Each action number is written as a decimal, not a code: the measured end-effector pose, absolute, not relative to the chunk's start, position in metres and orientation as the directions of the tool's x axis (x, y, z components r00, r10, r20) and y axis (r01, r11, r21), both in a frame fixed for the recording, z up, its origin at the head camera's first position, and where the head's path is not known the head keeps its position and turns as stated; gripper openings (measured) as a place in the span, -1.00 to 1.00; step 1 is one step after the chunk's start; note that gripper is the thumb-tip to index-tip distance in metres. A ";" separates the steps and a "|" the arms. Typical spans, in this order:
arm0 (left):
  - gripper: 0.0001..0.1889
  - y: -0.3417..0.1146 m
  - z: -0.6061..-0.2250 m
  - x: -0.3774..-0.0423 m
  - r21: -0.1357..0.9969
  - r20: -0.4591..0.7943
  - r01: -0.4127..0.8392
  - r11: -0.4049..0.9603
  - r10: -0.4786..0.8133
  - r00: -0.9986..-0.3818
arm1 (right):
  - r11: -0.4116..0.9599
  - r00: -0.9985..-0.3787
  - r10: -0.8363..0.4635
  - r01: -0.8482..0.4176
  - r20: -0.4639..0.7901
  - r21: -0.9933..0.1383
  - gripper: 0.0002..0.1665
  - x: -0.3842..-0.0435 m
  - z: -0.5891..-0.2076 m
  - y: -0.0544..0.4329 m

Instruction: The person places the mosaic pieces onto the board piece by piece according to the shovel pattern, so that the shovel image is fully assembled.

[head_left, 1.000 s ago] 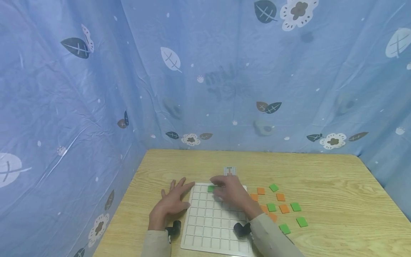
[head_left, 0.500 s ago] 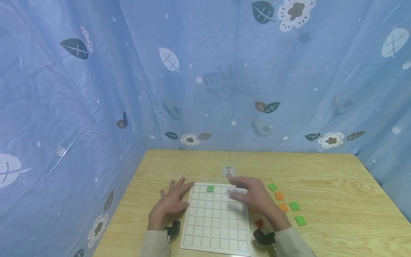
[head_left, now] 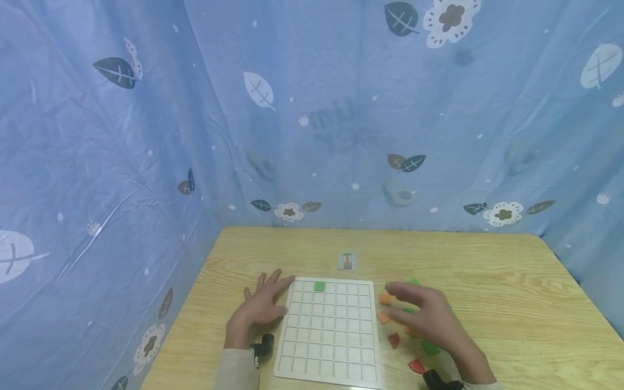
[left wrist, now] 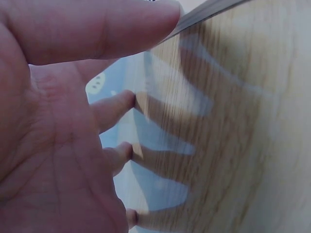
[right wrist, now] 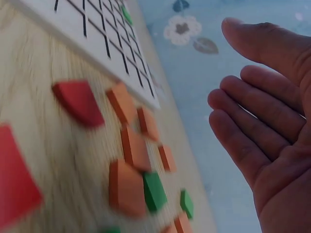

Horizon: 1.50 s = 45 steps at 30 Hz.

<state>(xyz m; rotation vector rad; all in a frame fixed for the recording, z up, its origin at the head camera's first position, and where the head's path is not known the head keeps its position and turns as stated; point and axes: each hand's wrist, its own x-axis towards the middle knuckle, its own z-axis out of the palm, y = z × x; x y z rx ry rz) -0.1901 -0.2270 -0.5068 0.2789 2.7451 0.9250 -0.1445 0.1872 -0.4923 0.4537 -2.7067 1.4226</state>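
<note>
One green tile (head_left: 319, 286) sits on your board (head_left: 315, 337); loose pieces (right wrist: 133, 148) (red too) don't yet. Left hand (head_left: 260, 304) spread; right hand (head_left: 429, 317) loosely spread, empty.

Blue cloth (head_left: 302, 38) hung in folds across the top and down the left of the frame. I saw a dark leaf print (head_left: 114, 72) at upper left, a large white flower print (head_left: 450, 20) at upper right, and faint lettering (head_left: 336, 127) near the centre. Below, the pale wood-grained table (head_left: 517, 281) met the cloth along its far edge.
</note>
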 end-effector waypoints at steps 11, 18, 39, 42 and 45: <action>-0.12 -0.228 -0.506 -0.190 0.612 -0.160 0.100 0.784 0.247 -0.956 | 0.572 -0.989 -0.138 -0.130 0.061 -0.810 -0.31 -0.120 -0.490 0.229; -0.13 -0.227 -0.507 -0.190 0.608 -0.161 0.101 0.788 0.246 -0.956 | 0.587 -0.995 -0.097 -0.037 -0.025 -0.809 -0.32 -0.110 -0.495 0.255; -0.15 -0.226 -0.509 -0.191 0.604 -0.160 0.097 0.791 0.239 -0.958 | 0.669 -0.989 -0.078 0.041 -0.125 -0.742 -0.25 -0.106 -0.513 0.302; -0.14 -0.226 -0.509 -0.191 0.610 -0.161 0.092 0.787 0.237 -0.958 | 0.652 -0.982 -0.082 0.076 -0.169 -0.754 -0.22 -0.108 -0.516 0.305; -0.13 -0.226 -0.508 -0.191 0.612 -0.163 0.088 0.786 0.234 -0.958 | 0.622 -0.970 -0.099 0.115 -0.223 -0.775 -0.19 -0.110 -0.519 0.308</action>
